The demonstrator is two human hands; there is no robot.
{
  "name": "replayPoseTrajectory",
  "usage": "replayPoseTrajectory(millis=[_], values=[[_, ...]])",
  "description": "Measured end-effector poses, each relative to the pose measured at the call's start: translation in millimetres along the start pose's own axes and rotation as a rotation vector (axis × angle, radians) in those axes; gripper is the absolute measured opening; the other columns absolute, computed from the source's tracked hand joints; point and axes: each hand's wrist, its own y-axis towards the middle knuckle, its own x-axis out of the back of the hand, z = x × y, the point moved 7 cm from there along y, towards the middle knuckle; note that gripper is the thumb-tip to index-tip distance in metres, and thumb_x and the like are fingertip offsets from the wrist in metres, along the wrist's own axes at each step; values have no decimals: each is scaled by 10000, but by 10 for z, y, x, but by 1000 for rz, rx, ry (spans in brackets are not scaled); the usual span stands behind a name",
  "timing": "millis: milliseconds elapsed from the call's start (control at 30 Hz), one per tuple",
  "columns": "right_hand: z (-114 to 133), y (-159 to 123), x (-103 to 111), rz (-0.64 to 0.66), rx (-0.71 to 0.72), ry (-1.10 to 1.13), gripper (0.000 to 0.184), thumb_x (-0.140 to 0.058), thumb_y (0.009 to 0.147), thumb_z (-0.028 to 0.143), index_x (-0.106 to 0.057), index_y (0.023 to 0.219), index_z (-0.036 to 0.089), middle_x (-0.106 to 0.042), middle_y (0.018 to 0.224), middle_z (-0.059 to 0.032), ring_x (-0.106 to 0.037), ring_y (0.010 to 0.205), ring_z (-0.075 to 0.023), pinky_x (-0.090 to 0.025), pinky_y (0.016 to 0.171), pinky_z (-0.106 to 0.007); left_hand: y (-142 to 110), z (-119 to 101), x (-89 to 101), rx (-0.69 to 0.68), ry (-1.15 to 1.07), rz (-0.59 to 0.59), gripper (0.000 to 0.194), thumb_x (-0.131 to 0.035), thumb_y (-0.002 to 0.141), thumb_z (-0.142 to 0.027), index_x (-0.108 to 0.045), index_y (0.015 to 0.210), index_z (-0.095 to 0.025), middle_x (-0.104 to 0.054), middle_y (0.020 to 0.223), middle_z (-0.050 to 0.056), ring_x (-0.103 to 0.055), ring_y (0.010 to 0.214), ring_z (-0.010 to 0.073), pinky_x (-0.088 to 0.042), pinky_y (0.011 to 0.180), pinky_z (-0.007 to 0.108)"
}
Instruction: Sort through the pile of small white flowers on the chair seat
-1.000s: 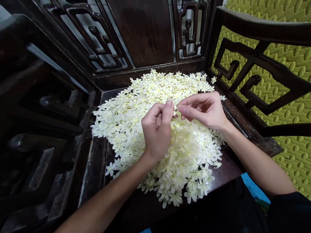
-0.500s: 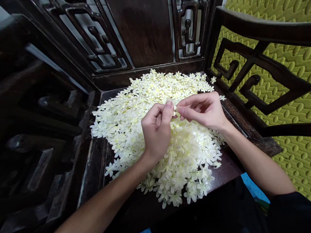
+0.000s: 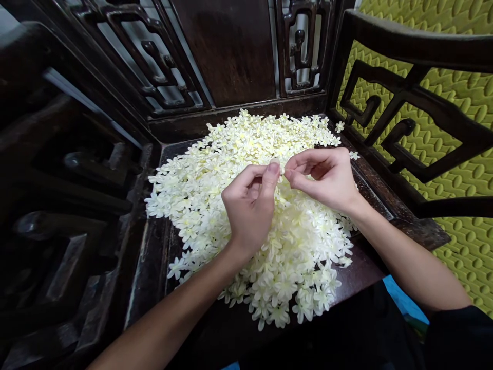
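Note:
Above a heaped pile of small cream-white flowers [image 3: 215, 190], my two hands meet fingertip to fingertip. Thumb and forefinger of my left hand [image 3: 250, 203] pinch a small white flower [image 3: 282, 168], of which only a pale bit shows between the fingertips. From the other side, my right hand [image 3: 325, 177] closes thumb and forefinger at the same flower, its other fingers curled underneath. Whether the right fingertips grip the flower itself or some finer part of it is too small to tell. The loose flowers have several pointed petals and faint yellow centres.
The pile lies on the seat of a dark wooden chair [image 3: 362, 267]. Its carved backrest [image 3: 227, 51] rises behind, with an openwork armrest [image 3: 408, 97] to the right and another [image 3: 73, 226] to the left. Beyond the right armrest is a yellow-green textured surface [image 3: 462, 174].
My fingertips have shifted slightly to the right, and less of the small white flower shows between them. The pile looks the same.

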Motion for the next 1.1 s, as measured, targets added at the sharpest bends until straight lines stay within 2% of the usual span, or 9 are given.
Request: replayPoseTrajectory(millis=[100, 200, 300, 367, 467, 567, 700, 900, 1100], values=[[54, -13, -27, 32, 58, -25, 73, -717, 734, 68, -761, 763, 118, -686, 654, 2, -562, 558, -74, -448, 500, -198, -2, -26, 17, -26, 12, -18, 277, -675, 945, -398, -692, 757, -194, -587, 641, -25, -486, 581, 93, -383, 552, 243], [126, -46, -87, 107, 184, -45, 126, -671, 732, 23, -744, 750, 124, -666, 643, 12, -555, 554, -72, -448, 497, -203, 8, 34, 8, 47, -24, -17, 317, -656, 954, -426, -672, 735, -197, -539, 611, -31, -424, 535, 88, -347, 514, 252], [168, -88, -168, 214, 297, -59, 130, -653, 751, 24, -737, 748, 124, -678, 656, 6, -548, 540, -68, -443, 482, -206, 24, 117, -2, 132, -141, -32, 362, -642, 959, -442, -623, 693, -197, -540, 649, -18, -506, 600, 101, -417, 572, 250], [147, -86, -183, 246, 274, -45, 114, -659, 778, 45, -742, 768, 122, -696, 674, -4, -555, 540, -68, -450, 478, -205, 33, 140, -2, 158, -193, -43, 396, -650, 954, -437, -569, 652, -195, -511, 649, -17, -550, 647, 111, -452, 614, 250], [95, -37, -101, 176, 149, 28, 53, -715, 813, 104, -764, 826, 117, -724, 703, -17, -595, 557, -72, -478, 487, -197, 34, 126, -10, 165, -188, -27, 434, -664, 945, -431, -511, 618, -192, -450, 613, -27, -539, 635, 109, -443, 598, 244], [97, 1, -3, 75, 91, 70, 62, -775, 827, 175, -785, 858, 123, -735, 706, -14, -628, 559, -69, -493, 493, -183, 24, 82, -10, 140, -150, -17, 401, -650, 956, -425, -552, 645, -191, -462, 599, -29, -525, 628, 108, -446, 615, 245], [101, 9, 8, 49, 68, 107, 120, -840, 785, 212, -798, 859, 128, -746, 700, -14, -657, 566, -82, -516, 502, -188, 14, 6, -15, 58, -118, 3, 340, -651, 958, -406, -614, 701, -187, -554, 638, -20, -508, 604, 101, -429, 588, 243], [76, -10, -15, 56, 69, 140, 120, -842, 775, 154, -809, 887, 125, -750, 691, -15, -654, 567, -81, -507, 513, -193, 10, -26, -6, 18, -39, 8, 316, -645, 965, -372, -635, 714, -182, -577, 637, -27, -488, 577, 85, -405, 566, 231], [98, -39, -13, 12, 120, -33, 105, -815, 798, 178, -812, 884, 119, -755, 719, -34, -645, 596, -103, -514, 549, -237, 19, -23, 16, 19, 33, -24, 285, -667, 949, -378, -677, 736, -188, -623, 654, -22, -538, 600, 97, -429, 584, 238]])
